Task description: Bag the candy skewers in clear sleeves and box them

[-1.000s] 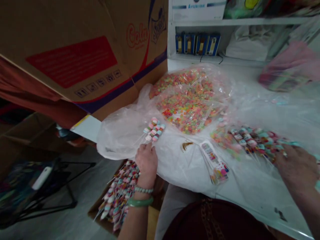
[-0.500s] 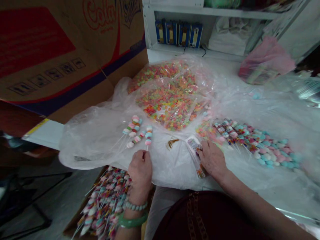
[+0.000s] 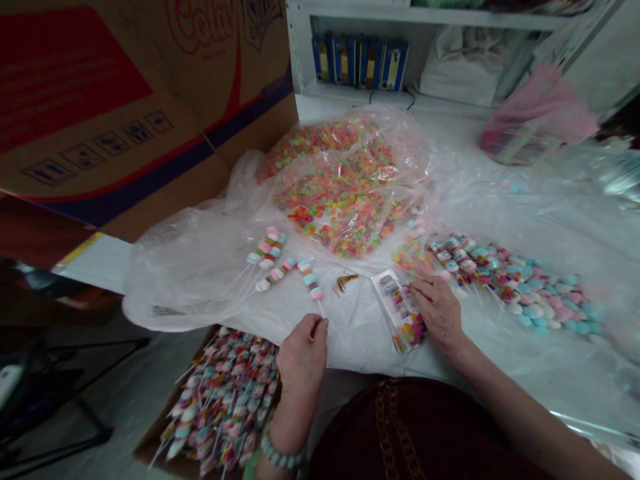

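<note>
My left hand (image 3: 304,350) pinches the white stick of a marshmallow skewer (image 3: 311,281), its pink, white and blue pieces pointing away from me. To its left, several similar marshmallow skewers (image 3: 267,250) lie on the plastic sheet. My right hand (image 3: 440,310) is at the right edge of a stack of printed plastic wrappers (image 3: 395,300), fingertips closed on that edge; the thumb is partly hidden. Between the hands lie gold twist ties (image 3: 346,283). Beyond my right hand are wrapped skewers (image 3: 455,255) beside a heap of loose marshmallows (image 3: 555,303).
A large clear bag of colourful ring candies (image 3: 345,193) covers the table's middle. At left stands a tall cardboard box (image 3: 200,120). Below the table edge, an open carton (image 3: 163,427) is full of skewers. A pink bag (image 3: 540,123) sits at back right, near shelves (image 3: 440,25).
My right hand came from the marshmallow heap to the wrappers, which now lie more turned and spread. My left hand lifted a skewer off the group and moved it right.
</note>
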`<state>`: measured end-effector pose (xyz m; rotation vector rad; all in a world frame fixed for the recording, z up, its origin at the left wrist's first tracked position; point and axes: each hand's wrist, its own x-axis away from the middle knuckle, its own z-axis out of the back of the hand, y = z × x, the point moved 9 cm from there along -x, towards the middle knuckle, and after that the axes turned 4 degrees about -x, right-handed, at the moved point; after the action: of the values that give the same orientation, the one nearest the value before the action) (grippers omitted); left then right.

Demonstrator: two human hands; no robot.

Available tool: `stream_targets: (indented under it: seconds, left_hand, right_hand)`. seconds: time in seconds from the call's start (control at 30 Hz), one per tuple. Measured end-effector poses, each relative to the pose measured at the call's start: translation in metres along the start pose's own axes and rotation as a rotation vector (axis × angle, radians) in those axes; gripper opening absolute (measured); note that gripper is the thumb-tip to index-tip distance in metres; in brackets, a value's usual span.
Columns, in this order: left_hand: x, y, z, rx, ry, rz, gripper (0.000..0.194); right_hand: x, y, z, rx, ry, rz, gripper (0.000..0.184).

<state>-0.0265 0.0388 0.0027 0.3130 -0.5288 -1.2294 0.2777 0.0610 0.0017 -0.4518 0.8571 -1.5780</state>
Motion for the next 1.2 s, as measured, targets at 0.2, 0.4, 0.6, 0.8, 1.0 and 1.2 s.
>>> stream_targets:
  seconds: [0.2,0.4,0.6,0.8,1.0,1.2]
  left_hand:
    - [0.010,0.038,-0.040,0.952,-0.349,0.078,0.030]
    - [0.024,0.049,-0.066,1.410,-0.582,0.245,0.031]
    - [0.008,-0.028,-0.051,1.384,-0.225,0.411,0.027]
    - [-0.003,-0.046,-0.042,1.637,0.021,0.472,0.028]
    - [0.002,-0.040,-0.052,1.666,-0.189,0.459,0.035]
    - [-0.003,-0.072,-0.044,1.714,-0.020,0.594,0.011]
  right_hand:
    - [0.010,-0.027,-0.028,-0.653,-0.156,-0.336,0.017]
    - [0.017,-0.096,-0.083,-0.508,-0.412,-0.157,0.019]
    - [0.028,-0.117,-0.134,-0.594,-0.608,-0.172,0.013]
    - [0.048,-0.115,-0.173,-0.756,-0.585,-0.343,0.017]
    - [0.036,-0.126,-0.164,-0.517,-0.583,-0.064,0.011]
    - [0.031,-0.147,-0.156,0.016,-0.525,0.194,0.019]
